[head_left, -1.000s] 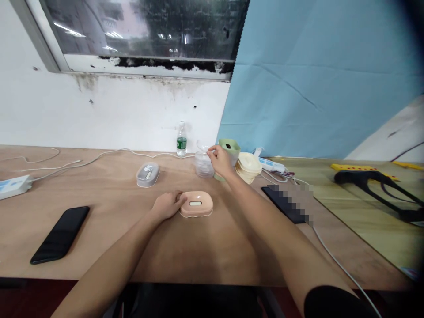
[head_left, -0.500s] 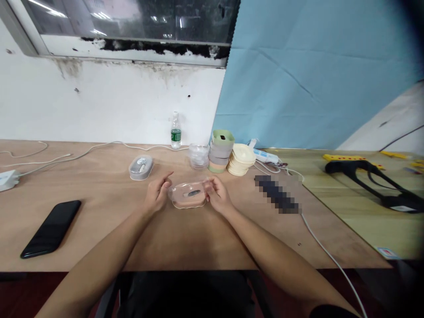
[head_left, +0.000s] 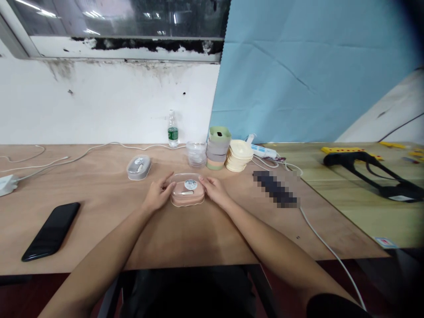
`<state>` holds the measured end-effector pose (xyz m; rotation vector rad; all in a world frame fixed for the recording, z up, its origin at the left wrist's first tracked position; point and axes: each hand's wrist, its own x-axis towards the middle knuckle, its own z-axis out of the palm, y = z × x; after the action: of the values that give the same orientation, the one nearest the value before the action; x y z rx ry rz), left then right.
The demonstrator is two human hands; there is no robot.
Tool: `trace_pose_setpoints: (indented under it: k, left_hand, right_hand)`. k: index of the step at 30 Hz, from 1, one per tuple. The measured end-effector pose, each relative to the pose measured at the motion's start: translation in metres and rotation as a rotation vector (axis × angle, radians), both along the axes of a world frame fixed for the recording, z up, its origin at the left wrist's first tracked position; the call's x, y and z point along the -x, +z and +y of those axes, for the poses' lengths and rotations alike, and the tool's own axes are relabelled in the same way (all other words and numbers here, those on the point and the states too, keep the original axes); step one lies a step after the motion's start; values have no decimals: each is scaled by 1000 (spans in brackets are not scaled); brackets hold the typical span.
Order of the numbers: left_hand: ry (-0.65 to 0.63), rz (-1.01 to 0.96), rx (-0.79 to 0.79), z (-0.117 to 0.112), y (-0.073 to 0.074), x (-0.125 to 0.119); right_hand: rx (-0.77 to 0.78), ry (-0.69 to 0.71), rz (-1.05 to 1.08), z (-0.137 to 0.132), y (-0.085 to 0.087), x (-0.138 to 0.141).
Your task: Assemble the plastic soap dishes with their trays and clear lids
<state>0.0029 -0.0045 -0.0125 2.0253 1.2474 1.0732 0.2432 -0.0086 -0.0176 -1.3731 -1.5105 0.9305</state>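
A pink lunch box [head_left: 187, 199] sits on the table in front of me, with a clear plastic lid [head_left: 180, 178] over it. Through the lid show a round white label [head_left: 190, 184] and a small pale strip. My left hand [head_left: 157, 193] is at the box's left side, thumb and index finger apart, the thumb at the lid's edge. On the other side, my right hand [head_left: 213, 190] has its fingers closed on the right edge of the lid. Its lower fingers are partly hidden.
A grey lidded box [head_left: 139, 168] stands to the left, behind my left hand. Further back are a water bottle [head_left: 172, 132], clear lids [head_left: 196, 154], stacked coloured tubs [head_left: 217, 148] and cream lids [head_left: 239, 155]. A phone [head_left: 51, 231] lies left; cables cross the table.
The clear lid, raised and tilted at its right side before, now sits lower and flatter over the pink box, its round label visible. My left thumb has come against the edge.
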Motion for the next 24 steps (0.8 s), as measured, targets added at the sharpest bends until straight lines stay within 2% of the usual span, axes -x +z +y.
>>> trace_pose_setpoints:
  k: [5,11,20,24]
  left_hand:
    - [-15,130,34,3,0,4]
    - [-50,283,24,3,4,5]
    - [-32,342,94,5,4,5]
    - [-109,345,-6,7,1,7]
  right_hand:
    - [-24,40,-191,6,-7,-6]
    - [-60,70,-443,5,-3,-10]
    - [-58,41,-526,8,-1,-10]
    - [-54,31,-520,9,-3,-12]
